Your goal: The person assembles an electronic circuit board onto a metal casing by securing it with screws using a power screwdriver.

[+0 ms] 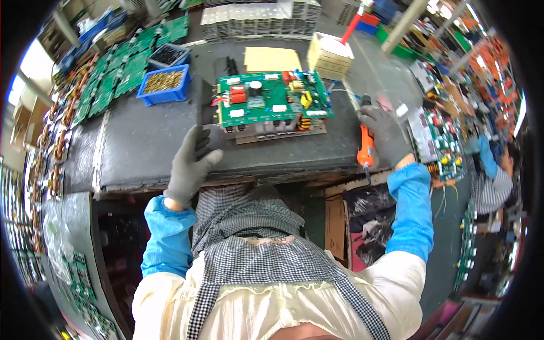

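My left hand, in a grey glove, hovers by the table's front edge with its thumb and fingers apart and nothing in it. In front of me a green circuit board lies over a metal base plate; red, yellow, white and black components stand on the board. To its right my gloved right hand is closed around the front part of an orange electric screwdriver. The screwdriver's cord end points toward me, and its dark tip shows past my fingers.
A blue bin of brass-coloured screws and a bin of black parts stand left. Behind the board are yellow sheets, a small box and stacked metal plates. More circuit boards line the right, near another person.
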`<action>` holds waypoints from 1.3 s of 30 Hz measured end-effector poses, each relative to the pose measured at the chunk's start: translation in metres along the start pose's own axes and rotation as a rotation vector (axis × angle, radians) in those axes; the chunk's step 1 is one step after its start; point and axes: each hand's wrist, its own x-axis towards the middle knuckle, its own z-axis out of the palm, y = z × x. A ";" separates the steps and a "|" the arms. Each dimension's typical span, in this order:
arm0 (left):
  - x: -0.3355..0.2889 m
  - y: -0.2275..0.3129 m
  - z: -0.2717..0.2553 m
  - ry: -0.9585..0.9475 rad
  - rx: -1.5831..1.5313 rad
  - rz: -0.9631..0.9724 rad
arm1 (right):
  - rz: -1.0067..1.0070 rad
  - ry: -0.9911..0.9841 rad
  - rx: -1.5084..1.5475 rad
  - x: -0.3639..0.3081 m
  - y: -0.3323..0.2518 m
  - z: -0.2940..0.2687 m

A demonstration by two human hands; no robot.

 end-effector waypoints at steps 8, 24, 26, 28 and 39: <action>-0.006 0.007 0.032 0.133 0.401 0.122 | 0.705 -0.075 0.842 0.077 -0.062 0.019; 0.040 -0.012 -0.021 0.083 0.238 0.150 | 0.756 -0.268 1.479 0.048 -0.187 -0.008; 0.046 -0.004 -0.032 -0.015 0.057 0.143 | 0.955 -0.351 1.599 0.036 -0.209 -0.013; 0.062 -0.009 -0.049 0.018 0.094 0.130 | 0.841 -0.373 1.761 0.021 -0.229 -0.012; 0.158 0.126 0.057 -0.296 1.204 0.676 | 0.049 -0.296 2.271 0.037 -0.336 0.064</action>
